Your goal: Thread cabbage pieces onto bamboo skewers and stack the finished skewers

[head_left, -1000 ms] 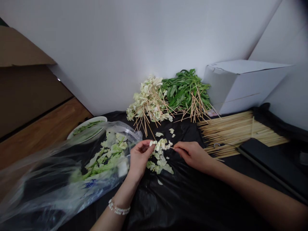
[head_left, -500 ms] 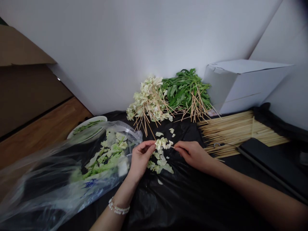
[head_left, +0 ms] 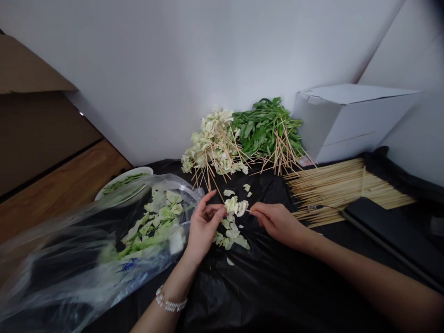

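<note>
A person's left hand pinches a cluster of cabbage pieces at the centre of the black-covered tabletop, while the fingers of the right hand are closed on the skewer carrying them. Against the far wall lie heaps of finished cabbage skewers and green-leaf skewers. Loose pieces near the hands, a part-full plastic bag at left and a bundle of bare sticks at right suggest much remains.
</note>
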`<act>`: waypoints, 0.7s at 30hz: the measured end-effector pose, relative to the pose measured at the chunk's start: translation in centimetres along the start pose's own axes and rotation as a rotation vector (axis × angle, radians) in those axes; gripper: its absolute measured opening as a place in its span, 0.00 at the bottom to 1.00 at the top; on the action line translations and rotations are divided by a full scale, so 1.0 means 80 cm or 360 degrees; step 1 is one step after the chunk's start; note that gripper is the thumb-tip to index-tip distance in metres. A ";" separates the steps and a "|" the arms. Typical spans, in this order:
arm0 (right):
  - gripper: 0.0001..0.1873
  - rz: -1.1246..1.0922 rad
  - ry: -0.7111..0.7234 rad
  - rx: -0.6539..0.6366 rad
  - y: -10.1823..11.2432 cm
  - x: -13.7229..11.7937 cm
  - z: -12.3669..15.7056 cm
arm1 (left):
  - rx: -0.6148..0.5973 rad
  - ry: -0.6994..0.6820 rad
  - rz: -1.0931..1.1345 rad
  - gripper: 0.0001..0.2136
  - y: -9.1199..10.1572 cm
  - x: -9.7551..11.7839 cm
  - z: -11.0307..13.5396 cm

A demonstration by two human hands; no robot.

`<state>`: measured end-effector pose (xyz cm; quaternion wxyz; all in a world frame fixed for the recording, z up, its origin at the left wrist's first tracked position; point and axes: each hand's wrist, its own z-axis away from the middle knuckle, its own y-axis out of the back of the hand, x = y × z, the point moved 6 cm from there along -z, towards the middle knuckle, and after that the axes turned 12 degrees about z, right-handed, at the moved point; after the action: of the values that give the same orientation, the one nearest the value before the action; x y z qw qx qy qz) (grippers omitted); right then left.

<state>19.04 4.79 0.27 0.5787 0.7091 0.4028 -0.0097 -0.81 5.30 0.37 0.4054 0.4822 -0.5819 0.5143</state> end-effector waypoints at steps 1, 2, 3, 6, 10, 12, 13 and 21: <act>0.13 -0.0014 -0.0006 0.0039 0.003 0.002 -0.001 | 0.0018 -0.0017 -0.0031 0.24 0.002 0.001 0.000; 0.13 -0.0026 -0.0017 0.0085 0.006 0.004 -0.001 | 0.0016 -0.0027 -0.0094 0.21 0.004 0.001 -0.001; 0.13 -0.0032 -0.0031 0.0133 0.009 0.006 -0.002 | -0.0033 -0.0019 -0.0194 0.17 0.004 0.001 -0.002; 0.12 -0.0029 -0.0064 0.0225 0.015 0.012 -0.003 | -0.0420 0.0031 -0.0665 0.08 -0.004 -0.004 0.000; 0.13 -0.0053 -0.0063 0.0188 0.013 0.012 -0.003 | -0.0786 -0.0130 -0.1272 0.08 -0.016 0.002 0.008; 0.13 -0.0058 -0.0065 0.0165 0.012 0.011 -0.003 | -0.0852 -0.0193 -0.1401 0.11 -0.020 0.005 0.011; 0.13 -0.0055 -0.0067 0.0156 0.012 0.010 -0.003 | -0.0880 -0.0209 -0.1429 0.12 -0.022 0.006 0.012; 0.13 -0.0038 -0.0062 0.0140 0.012 0.010 -0.004 | -0.0953 -0.0280 -0.1518 0.09 -0.025 0.006 0.016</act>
<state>20.01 5.48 0.74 0.5545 0.7287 0.3990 -0.0481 1.07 3.97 1.08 0.6616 0.5967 -0.4518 0.0449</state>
